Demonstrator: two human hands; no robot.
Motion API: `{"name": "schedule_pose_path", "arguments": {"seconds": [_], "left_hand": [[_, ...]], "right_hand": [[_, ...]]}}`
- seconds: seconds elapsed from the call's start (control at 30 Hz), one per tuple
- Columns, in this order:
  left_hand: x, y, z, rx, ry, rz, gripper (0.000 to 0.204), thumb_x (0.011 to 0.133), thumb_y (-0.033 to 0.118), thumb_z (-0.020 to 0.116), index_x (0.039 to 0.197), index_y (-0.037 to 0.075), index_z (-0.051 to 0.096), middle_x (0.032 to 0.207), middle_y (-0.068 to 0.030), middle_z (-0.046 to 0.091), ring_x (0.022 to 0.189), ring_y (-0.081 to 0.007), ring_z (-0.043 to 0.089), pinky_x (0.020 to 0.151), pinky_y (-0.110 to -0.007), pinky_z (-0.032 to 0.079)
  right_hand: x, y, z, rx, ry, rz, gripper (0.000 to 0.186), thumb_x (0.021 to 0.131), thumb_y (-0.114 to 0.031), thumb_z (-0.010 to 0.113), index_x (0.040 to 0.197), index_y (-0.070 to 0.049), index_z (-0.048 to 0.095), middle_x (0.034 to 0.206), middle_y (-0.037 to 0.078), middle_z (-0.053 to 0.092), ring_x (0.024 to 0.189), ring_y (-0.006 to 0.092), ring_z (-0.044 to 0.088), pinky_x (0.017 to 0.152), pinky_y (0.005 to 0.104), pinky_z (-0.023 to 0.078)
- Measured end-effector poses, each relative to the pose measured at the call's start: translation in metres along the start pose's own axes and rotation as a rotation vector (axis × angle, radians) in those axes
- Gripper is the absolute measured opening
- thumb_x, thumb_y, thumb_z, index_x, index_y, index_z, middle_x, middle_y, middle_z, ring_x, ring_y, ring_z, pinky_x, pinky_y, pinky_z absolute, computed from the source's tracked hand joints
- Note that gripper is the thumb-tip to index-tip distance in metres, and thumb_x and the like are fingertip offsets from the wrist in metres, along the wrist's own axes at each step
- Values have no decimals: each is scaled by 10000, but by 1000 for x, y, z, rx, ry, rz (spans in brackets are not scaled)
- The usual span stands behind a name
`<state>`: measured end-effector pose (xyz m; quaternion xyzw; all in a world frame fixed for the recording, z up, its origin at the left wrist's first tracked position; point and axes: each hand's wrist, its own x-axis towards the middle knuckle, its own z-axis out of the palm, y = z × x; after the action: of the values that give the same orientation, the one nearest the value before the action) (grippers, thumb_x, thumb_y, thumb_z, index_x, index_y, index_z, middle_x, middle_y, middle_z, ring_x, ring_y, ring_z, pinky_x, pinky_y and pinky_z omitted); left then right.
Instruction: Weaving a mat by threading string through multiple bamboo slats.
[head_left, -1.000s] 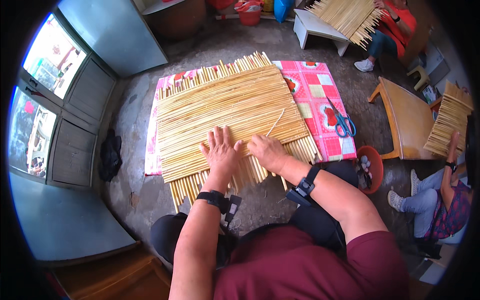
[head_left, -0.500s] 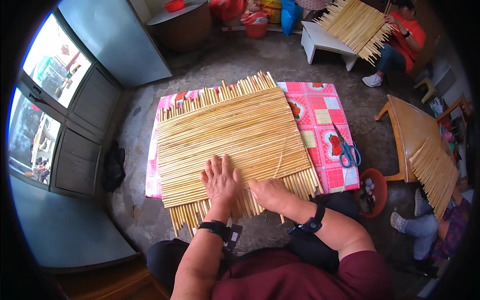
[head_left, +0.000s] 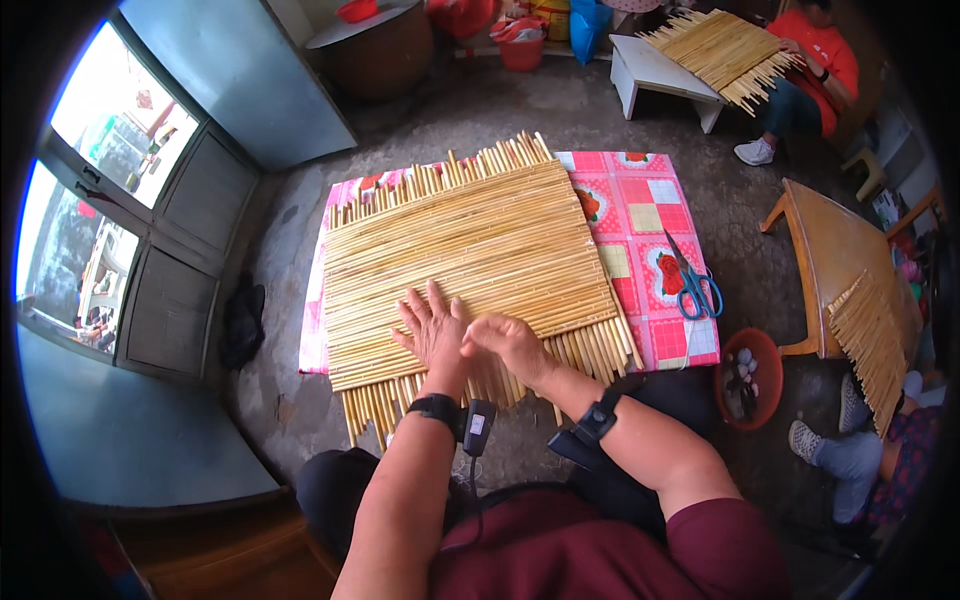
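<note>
A mat of straight, pale-yellow plant stalks [head_left: 460, 250] lies before me, its rows stitched together and its stalk ends sticking out unevenly along the far and near sides. My left hand [head_left: 433, 335] rests on its near part, fingers spread. Right beside it, my right hand [head_left: 508, 345] is closed, its curled fingertips close to my left hand. Anything pinched there is hidden or too thin to make out. Under the mat is a table with a pink-and-red patterned cloth [head_left: 648, 250]. Blue-handled scissors [head_left: 694, 288] lie on the cloth to the right.
An orange-red basin [head_left: 750, 420] with small roundish objects stands right of the table. Farther right is a wooden table [head_left: 830, 240] near a seated person with another stalk mat [head_left: 868, 350]. At the far right, someone in red holds a mat [head_left: 720, 55] on a white bench [head_left: 650, 75].
My right hand has moved left, up against my left hand. The left hand's fingers are spread wider. The pale thread seen across the mat near my right hand no longer shows clearly.
</note>
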<state>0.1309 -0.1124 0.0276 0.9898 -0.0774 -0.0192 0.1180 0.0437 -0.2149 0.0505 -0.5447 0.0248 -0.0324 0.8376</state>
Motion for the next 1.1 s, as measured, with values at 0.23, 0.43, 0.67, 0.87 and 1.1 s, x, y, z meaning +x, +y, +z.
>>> {"name": "schedule_pose_path", "arguments": {"seconds": [0.23,0.43,0.67,0.87,1.1], "left_hand": [[-4,8,-3,59,25,-31,593,954,467,343,1476,195,277,1549,-147,176,1432,-360,94,1088,-631,47],[-1,6,13,52,152,30,575,941,440,378,1439,152,350,1516,-179,245,1414,-395,139,1075,-661,44],[0,8,7,26,139,27,584,927,421,388,1442,150,346,1519,-185,230,1414,-406,124,1069,-673,39],[-1,8,5,63,166,45,580,916,413,405,1429,146,361,1501,-189,268,1403,-410,154,1066,-673,83],[0,12,-2,79,79,39,579,948,421,358,1448,134,307,1519,-200,204,1408,-422,119,1070,-661,106]], "right_hand": [[5,16,1,321,152,167,183,940,-214,567,835,-63,570,605,-38,454,508,43,400,536,232,429],[5,17,9,497,190,134,149,930,-168,572,815,-75,566,670,-31,494,545,50,403,567,217,388],[6,11,13,602,249,120,124,924,-130,572,820,-64,555,668,-26,482,536,61,389,618,247,404],[4,7,15,600,202,120,139,924,-126,576,806,-55,554,659,-33,466,536,57,369,620,239,384],[3,1,12,497,143,115,156,935,-123,557,785,-84,539,771,-2,548,535,54,363,587,216,366]]}}
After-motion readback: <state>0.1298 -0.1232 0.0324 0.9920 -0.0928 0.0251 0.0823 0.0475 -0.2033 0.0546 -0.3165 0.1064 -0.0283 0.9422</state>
